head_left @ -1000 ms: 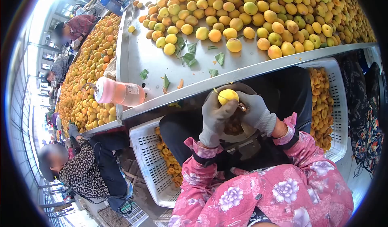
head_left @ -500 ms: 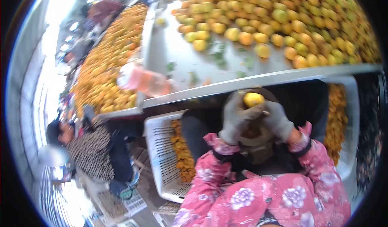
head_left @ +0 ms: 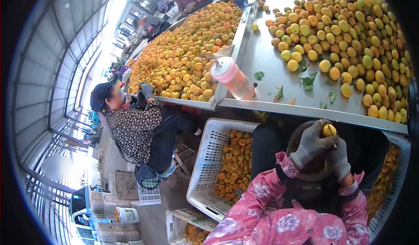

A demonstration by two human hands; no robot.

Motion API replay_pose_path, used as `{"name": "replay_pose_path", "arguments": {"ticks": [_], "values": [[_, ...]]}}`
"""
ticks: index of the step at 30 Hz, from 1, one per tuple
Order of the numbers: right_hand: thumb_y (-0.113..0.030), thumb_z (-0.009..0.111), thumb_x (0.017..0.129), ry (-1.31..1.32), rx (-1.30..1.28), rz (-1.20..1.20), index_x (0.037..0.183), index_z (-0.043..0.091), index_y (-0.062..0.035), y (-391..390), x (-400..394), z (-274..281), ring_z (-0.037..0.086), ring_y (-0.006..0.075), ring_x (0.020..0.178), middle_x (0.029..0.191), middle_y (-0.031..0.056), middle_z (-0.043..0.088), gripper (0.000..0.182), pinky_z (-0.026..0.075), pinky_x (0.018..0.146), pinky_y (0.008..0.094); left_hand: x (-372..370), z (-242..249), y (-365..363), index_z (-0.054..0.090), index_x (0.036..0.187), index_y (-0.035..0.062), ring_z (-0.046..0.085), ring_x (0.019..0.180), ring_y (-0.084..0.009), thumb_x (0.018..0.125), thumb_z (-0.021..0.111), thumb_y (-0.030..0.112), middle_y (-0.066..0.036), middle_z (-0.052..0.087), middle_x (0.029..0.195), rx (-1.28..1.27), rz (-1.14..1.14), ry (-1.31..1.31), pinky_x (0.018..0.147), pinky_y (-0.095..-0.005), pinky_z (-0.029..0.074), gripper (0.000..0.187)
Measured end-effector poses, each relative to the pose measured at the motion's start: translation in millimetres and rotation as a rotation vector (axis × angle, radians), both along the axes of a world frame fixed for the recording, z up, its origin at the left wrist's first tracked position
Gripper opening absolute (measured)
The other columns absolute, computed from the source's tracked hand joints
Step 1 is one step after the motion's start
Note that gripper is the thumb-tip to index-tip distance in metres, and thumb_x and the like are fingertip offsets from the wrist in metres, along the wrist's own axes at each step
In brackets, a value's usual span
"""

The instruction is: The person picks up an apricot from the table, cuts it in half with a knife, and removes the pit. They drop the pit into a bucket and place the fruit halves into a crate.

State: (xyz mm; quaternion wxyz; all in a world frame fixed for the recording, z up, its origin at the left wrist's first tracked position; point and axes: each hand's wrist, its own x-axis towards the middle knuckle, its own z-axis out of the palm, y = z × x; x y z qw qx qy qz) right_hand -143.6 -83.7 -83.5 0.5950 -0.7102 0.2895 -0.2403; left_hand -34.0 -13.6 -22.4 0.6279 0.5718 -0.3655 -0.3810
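Note:
My left hand (head_left: 310, 145), in a grey-white glove, is closed round a yellow apricot (head_left: 329, 130). Against it, my gloved right hand (head_left: 338, 158) is closed too, with its fingertips by the fruit; what it grips is too small to make out. Both hands are over a round dark bowl (head_left: 301, 134) in front of my lap. To the left stands a white slatted crate (head_left: 201, 177) holding split orange apricot halves (head_left: 235, 162). Another crate of halves (head_left: 384, 179) is at my right.
A metal sorting table (head_left: 279, 81) carries whole apricots (head_left: 345, 40), loose leaves and a pink-lidded bottle (head_left: 233, 79). A neighbouring table is heaped with apricots (head_left: 183, 57). A person in a patterned top (head_left: 133, 123) sits at it. More crates (head_left: 148, 192) and a white bucket (head_left: 127, 215) stand on the floor.
My view has swung left, so the tables, crates and hands appear farther right. Both hands remain together at the apricot.

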Motion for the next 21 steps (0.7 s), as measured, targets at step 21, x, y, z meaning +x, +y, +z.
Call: {"name": "replay_pose_path", "arguments": {"ticks": [21], "values": [[-0.018, 0.064, 0.072, 0.047, -0.216, -0.023, 0.100, 0.058, -0.0084, 1, -6, 37, 0.061, 0.0303, 0.079, 0.085, 0.0135, 0.063, 0.030, 0.048, 0.067, 0.0336, 2, 4, -2, 0.050, 0.110, -0.0028, 0.055, 0.078, -0.0107, 0.079, 0.062, 0.011, -0.005, 0.055, 0.092, 0.021, -0.095, 0.498, 0.071, -0.0237, 0.048, 0.036]]}}
